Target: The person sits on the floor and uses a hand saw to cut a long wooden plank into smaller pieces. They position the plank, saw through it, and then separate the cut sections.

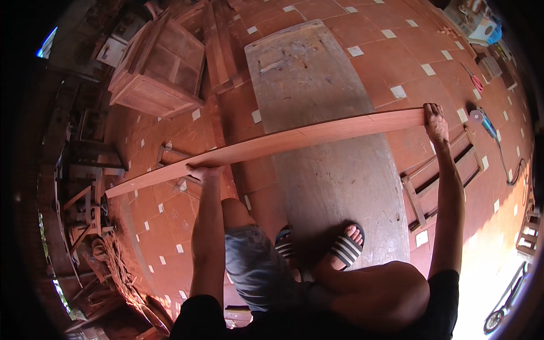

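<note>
A long reddish wooden board (306, 134) stretches across in front of me, its left end lower in the picture than its right. My right hand (436, 123) is closed round the board's right end. Partway along toward the other end, my left hand (205, 171) grips the board from the near side, its fingers partly hidden by the wood. The left end reaches past that hand over the tiled floor. Beneath the board lies a wide grey wooden plank (340, 175), and my sandalled feet stand on its near end.
A wooden cabinet (164, 68) stands far left, beside long timbers (220, 51). To the right lie a wooden frame (433, 184), an angle grinder (484, 120) with a cord, and red-handled cutters (476, 84). Wood scraps (122, 277) are heaped at the left.
</note>
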{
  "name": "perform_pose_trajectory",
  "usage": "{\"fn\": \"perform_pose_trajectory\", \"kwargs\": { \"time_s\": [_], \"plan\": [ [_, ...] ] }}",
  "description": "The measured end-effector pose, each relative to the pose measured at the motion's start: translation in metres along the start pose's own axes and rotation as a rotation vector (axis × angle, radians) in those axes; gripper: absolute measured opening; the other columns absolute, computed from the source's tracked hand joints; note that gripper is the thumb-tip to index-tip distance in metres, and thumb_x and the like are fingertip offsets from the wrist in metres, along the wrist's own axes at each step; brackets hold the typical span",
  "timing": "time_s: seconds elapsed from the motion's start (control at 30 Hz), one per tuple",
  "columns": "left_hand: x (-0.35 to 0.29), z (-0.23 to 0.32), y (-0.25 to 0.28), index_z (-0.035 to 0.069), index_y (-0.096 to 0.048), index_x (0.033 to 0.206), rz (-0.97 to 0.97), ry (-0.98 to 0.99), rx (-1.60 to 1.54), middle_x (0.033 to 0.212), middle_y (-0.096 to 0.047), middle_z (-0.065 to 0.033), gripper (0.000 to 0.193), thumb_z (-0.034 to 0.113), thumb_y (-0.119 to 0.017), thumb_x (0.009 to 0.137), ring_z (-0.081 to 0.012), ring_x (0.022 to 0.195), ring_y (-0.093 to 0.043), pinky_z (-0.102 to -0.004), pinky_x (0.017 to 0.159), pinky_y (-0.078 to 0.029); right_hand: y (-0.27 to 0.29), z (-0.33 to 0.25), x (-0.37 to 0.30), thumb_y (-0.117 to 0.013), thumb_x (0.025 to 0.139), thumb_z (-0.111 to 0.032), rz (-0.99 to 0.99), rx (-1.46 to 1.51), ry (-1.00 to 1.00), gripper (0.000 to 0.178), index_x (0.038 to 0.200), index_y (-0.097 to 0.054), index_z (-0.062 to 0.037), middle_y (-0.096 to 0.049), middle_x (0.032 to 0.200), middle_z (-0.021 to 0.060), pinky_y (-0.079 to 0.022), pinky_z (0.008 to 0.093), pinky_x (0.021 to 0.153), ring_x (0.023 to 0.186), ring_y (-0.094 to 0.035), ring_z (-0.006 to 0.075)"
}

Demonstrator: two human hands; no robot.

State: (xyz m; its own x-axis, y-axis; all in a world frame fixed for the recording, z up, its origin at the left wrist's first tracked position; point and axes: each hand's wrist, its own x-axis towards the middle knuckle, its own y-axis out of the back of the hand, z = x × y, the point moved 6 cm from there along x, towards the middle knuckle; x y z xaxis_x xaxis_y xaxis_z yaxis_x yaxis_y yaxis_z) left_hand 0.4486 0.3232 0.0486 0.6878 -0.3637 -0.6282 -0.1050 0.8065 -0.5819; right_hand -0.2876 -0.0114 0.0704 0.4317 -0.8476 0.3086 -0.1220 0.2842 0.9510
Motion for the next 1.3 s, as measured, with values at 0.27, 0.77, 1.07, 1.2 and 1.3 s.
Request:
{"fn": "perform_pose_trajectory", "kwargs": {
  "time_s": [0.27, 0.77, 1.07, 1.2, 1.3],
  "plan": [
    [0.024, 0.004, 0.056, 0.03, -0.053, 0.149, 0.292, 0.019, -0.102, 0.155, -0.049, -0.0012, 0.094, 0.092, -0.041, 0.079, -0.0265, 0.142, -0.044, -0.0568, 0.116, -0.034, -0.04, -0.025, 0.034, -0.083, 0.066, 0.005, -0.088, 0.054, 0.123, 0.065, 0.121, -0.053, -0.0087, -0.061, 0.123, 0.0166, -0.047, 0.0508, 0.106, 0.121, -0.056, 0.0409],
    [-0.043, -0.075, 0.037, 0.016, -0.06, 0.142, 0.994, 0.084, -0.133, 0.144, -0.062, -0.0021, 0.063, 0.055, -0.057, 0.093, -0.0232, 0.131, -0.055, -0.0514, 0.112, -0.037, -0.09, -0.004, 0.009, -0.049, 0.1, -0.018, -0.17, -0.282, 0.101, 0.022, 0.119, -0.059, -0.0205, -0.062, 0.114, -0.0004, -0.046, 0.0599, 0.111, 0.12, -0.062, 0.0207],
    [0.084, -0.043, 0.118, 0.012, -0.067, 0.135, 0.985, 0.164, -0.083, 0.145, -0.061, -0.0044, 0.067, 0.058, -0.064, 0.086, -0.0254, 0.135, -0.055, -0.0481, 0.115, -0.035, -0.08, 0.001, 0.005, -0.051, 0.098, -0.014, 0.382, -1.032, 0.167, 0.01, 0.107, -0.055, -0.0164, -0.053, 0.092, 0.0022, -0.053, 0.0438, 0.099, 0.089, -0.061, 0.0165],
    [0.073, -0.031, 0.123, 0.012, -0.056, 0.145, 1.08, 0.26, -0.066, 0.149, -0.057, -0.0047, 0.071, 0.054, -0.062, 0.088, -0.0272, 0.138, -0.051, -0.0508, 0.117, -0.032, -0.074, -0.022, 0.034, -0.052, 0.098, -0.015, 0.357, -0.963, 0.175, 0.011, 0.106, -0.057, -0.0198, -0.056, 0.089, 0.0016, -0.054, 0.0429, 0.098, 0.081, -0.062, 0.0177],
    [0.04, -0.07, 0.08, 0.012, -0.053, 0.148, 1.143, 0.321, -0.006, 0.151, -0.055, -0.0051, 0.071, 0.052, -0.062, 0.09, -0.0281, 0.141, -0.047, -0.0517, 0.118, -0.031, -0.062, 0.025, 0.042, -0.053, 0.099, -0.018, 0.242, -0.311, 0.137, 0.011, 0.105, -0.061, -0.0202, -0.062, 0.096, 0.0017, -0.053, 0.0463, 0.101, 0.085, -0.066, 0.0196]
  ]
}}
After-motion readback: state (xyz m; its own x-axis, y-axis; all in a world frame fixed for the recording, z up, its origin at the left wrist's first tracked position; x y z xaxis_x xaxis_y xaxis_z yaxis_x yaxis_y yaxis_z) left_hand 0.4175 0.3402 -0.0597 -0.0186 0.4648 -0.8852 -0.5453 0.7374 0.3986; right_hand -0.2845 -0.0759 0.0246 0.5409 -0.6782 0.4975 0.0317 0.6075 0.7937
